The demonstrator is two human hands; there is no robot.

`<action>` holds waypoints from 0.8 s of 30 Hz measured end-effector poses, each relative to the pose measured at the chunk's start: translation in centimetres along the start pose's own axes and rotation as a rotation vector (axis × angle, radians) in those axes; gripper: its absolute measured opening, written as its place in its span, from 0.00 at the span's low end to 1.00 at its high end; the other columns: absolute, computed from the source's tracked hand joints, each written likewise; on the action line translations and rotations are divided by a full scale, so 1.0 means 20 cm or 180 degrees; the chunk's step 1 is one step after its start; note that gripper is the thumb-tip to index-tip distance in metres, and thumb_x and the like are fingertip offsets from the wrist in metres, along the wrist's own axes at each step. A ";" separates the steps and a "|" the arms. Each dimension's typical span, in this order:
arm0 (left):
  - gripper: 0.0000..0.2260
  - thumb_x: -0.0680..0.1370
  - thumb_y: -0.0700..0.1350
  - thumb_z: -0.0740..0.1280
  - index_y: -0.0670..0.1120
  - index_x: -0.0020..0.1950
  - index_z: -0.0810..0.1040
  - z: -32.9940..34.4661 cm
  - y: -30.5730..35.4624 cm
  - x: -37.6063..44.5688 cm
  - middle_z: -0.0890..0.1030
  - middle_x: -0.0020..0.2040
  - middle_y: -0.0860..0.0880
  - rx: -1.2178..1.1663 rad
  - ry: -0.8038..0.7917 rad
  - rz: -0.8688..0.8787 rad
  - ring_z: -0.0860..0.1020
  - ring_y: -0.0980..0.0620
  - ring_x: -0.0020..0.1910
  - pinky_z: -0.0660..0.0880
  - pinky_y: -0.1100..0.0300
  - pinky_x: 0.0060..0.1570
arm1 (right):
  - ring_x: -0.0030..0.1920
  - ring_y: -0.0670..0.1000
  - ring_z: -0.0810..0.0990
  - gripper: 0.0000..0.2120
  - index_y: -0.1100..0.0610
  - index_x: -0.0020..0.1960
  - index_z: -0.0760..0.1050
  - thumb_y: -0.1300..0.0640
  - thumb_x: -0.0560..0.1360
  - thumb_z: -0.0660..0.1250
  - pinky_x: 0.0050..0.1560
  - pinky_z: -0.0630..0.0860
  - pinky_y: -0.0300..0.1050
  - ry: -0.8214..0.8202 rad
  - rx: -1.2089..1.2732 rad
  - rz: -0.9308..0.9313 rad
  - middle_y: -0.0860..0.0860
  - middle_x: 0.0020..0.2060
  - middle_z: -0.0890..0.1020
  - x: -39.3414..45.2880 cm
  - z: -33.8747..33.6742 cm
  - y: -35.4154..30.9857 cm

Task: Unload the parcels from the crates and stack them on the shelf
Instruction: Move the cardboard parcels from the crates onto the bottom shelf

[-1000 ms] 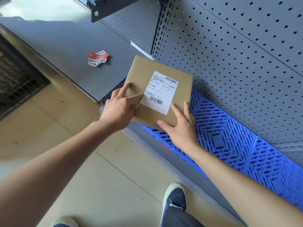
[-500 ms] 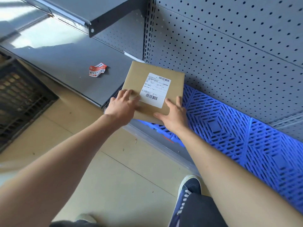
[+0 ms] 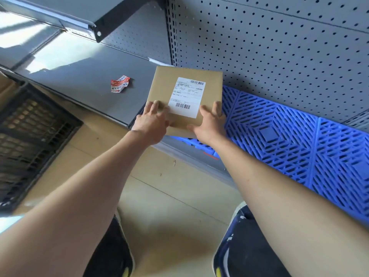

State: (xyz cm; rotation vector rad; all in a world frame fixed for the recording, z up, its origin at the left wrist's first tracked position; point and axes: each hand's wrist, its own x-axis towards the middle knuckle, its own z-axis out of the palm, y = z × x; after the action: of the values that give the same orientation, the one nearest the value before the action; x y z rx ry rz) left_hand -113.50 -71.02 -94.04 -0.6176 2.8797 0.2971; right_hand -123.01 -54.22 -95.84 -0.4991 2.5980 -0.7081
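From the head view I see the parcel [image 3: 184,96] lying label up at the left end of the blue grid mat [image 3: 289,136] on the shelf [image 3: 79,76], its far edge near the pegboard back [image 3: 279,47]. My left hand [image 3: 151,120] rests flat on its near-left corner, fingers straight. My right hand [image 3: 209,124] presses its near-right corner, fingers spread along the edge. A crumpled red label [image 3: 119,84] lies left of the parcel, and a black crate [image 3: 30,132] stands on the floor.

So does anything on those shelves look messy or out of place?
One thing: a crumpled red and white label lies loose on the grey shelf, left of the cardboard parcel. It looks like litter. The parcel itself looks undamaged, its shipping label flat.
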 end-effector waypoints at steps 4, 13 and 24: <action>0.22 0.84 0.50 0.59 0.53 0.79 0.64 0.00 0.00 -0.02 0.58 0.77 0.47 -0.0069 0.0093 -0.0016 0.53 0.47 0.78 0.69 0.41 0.66 | 0.76 0.63 0.53 0.33 0.47 0.75 0.61 0.42 0.75 0.71 0.66 0.70 0.65 0.0052 -0.0054 0.0011 0.48 0.80 0.41 -0.02 0.01 0.00; 0.23 0.85 0.55 0.55 0.50 0.79 0.60 0.09 -0.09 -0.05 0.55 0.79 0.45 -0.0219 0.0500 0.0336 0.47 0.46 0.79 0.64 0.38 0.65 | 0.79 0.59 0.50 0.34 0.43 0.75 0.66 0.41 0.72 0.73 0.70 0.58 0.68 0.0764 0.0234 0.0016 0.48 0.81 0.49 -0.10 0.12 0.02; 0.21 0.85 0.53 0.58 0.53 0.78 0.66 0.10 -0.20 0.02 0.57 0.81 0.47 -0.0643 0.0549 0.0341 0.46 0.44 0.81 0.61 0.40 0.70 | 0.79 0.58 0.51 0.35 0.47 0.77 0.67 0.44 0.73 0.74 0.70 0.57 0.68 0.1007 0.0548 0.0484 0.46 0.82 0.49 -0.13 0.22 -0.14</action>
State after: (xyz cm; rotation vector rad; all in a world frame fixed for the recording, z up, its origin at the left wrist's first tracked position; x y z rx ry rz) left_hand -111.85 -74.35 -96.59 -0.5464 3.0791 0.5834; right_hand -118.08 -57.02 -97.04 -0.1432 2.7891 -1.0169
